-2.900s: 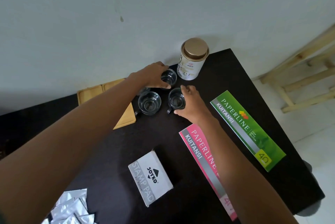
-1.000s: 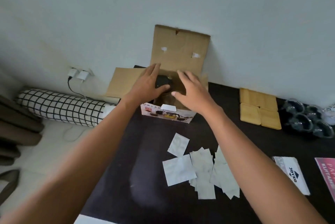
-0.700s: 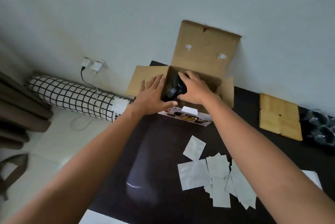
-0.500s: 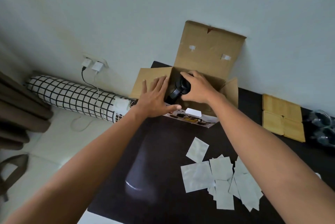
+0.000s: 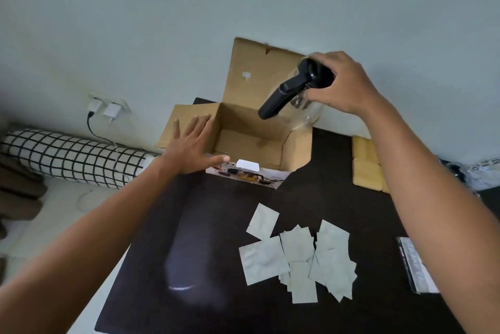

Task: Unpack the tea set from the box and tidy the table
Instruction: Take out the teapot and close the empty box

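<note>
The right hand point(image 5: 342, 84) is gripping a glass teapot point(image 5: 303, 93) from the top, fingers closed around its black lid, and is holding it in the air above the right side of the open cardboard box point(image 5: 251, 139). The pot's long black handle point(image 5: 281, 98) is pointing down and to the left, toward the box opening, and the clear glass body is hanging below the hand, blurred against the wall.

The left hand point(image 5: 193, 148) is lying flat with fingers spread wide, gripping nothing, pressing on the box's left flap and near-left corner. The box is sitting at the far edge of the black table point(image 5: 216, 225), its back flap standing upright against the wall, and what shows of its inside is looking bare. A printed front flap is lying folded down toward the camera.

In the middle of the table a loose heap of pale square packets point(image 5: 300, 258) is lying, some overlapping. To the right of the box, wooden coasters point(image 5: 365, 163) are sitting side by side near the wall. At the right edge a white printed packet point(image 5: 416, 266) is partly hidden by the right forearm. On the floor to the left, a checked bolster pillow point(image 5: 70, 158) is lying beneath two plugs point(image 5: 105, 109) in a wall socket.
</note>
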